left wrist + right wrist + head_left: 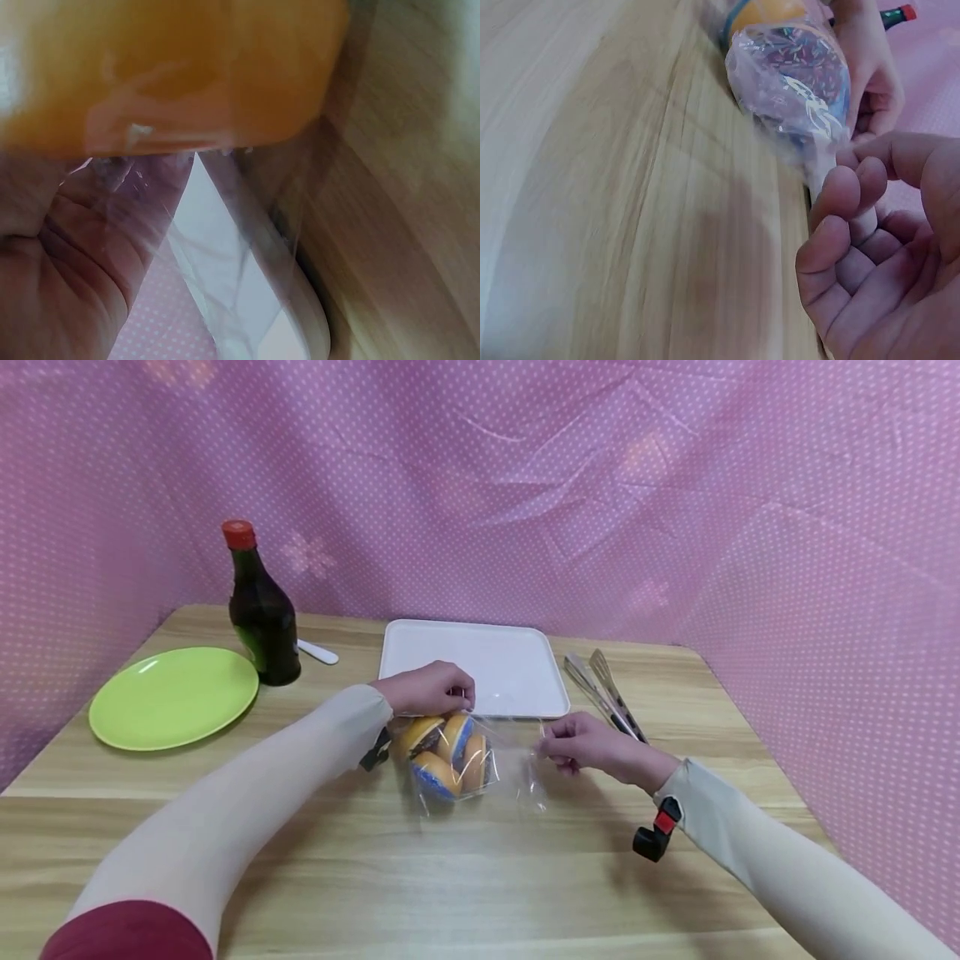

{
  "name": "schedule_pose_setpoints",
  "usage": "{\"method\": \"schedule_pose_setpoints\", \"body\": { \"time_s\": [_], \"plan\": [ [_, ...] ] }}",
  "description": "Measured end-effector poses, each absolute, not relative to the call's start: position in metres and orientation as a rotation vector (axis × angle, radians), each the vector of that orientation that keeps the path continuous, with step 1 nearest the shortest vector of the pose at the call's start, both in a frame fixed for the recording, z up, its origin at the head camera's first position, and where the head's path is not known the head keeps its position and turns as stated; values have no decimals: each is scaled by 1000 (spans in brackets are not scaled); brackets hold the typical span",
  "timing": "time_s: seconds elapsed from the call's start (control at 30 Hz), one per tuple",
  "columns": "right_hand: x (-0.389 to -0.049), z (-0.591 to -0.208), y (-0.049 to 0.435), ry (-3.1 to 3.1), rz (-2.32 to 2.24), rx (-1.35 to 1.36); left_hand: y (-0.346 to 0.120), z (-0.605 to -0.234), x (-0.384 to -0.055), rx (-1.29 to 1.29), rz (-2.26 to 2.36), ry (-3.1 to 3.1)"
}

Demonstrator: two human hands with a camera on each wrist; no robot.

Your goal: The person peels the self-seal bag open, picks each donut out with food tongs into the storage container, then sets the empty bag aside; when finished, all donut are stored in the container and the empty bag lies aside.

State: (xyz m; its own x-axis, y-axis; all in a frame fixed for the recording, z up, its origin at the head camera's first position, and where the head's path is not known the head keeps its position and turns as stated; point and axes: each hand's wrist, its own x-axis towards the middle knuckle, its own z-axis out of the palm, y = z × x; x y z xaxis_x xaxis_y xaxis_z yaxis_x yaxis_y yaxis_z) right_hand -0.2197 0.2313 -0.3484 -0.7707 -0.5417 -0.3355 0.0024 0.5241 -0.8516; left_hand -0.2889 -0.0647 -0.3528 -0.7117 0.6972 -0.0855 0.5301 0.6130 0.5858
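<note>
doughnuts [450, 743]: orange, blue | plate [174, 697]: lime green | tray [480, 660]: white | bottle cap [239, 534]: red | cloth [487, 485]: pink, white-dotted

A pale wood-grain worktop [480, 885] carries a white rectangular tray [487, 656]. Left of the tray lies a slim white utensil [318, 652], then comes a dark, red-capped bottle [264, 614], then a glossy lime-green round plate [172, 697]; just right of the tray lie silver metal tongs [598, 695].

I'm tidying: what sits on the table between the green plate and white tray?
In the head view, the red-capped bottle and, partly behind it, a slim white object lie between plate and tray.
</note>
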Motion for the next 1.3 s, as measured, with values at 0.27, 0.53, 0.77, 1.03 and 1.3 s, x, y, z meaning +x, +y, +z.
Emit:
{"method": "schedule_pose_setpoints", "body": {
  "time_s": [0.27,0.53,0.77,1.03,1.3],
  "plan": [
    [-219,-349,248,2151,-1166,-514,-65,-351,-287,1012,763,2524],
    [-220,-351,255,2133,-1239,-461,-66,-349,-286,976,735,2572],
    [-210,-354,238,2228,-1222,-370,-63,-351,-288,965,726,2588],
    [-202,-349,221,2336,-1112,-425,-60,-349,-285,959,712,2599],
    [-200,-342,233,2291,-1116,-521,-60,-349,-283,982,702,2594]
  ]
}}
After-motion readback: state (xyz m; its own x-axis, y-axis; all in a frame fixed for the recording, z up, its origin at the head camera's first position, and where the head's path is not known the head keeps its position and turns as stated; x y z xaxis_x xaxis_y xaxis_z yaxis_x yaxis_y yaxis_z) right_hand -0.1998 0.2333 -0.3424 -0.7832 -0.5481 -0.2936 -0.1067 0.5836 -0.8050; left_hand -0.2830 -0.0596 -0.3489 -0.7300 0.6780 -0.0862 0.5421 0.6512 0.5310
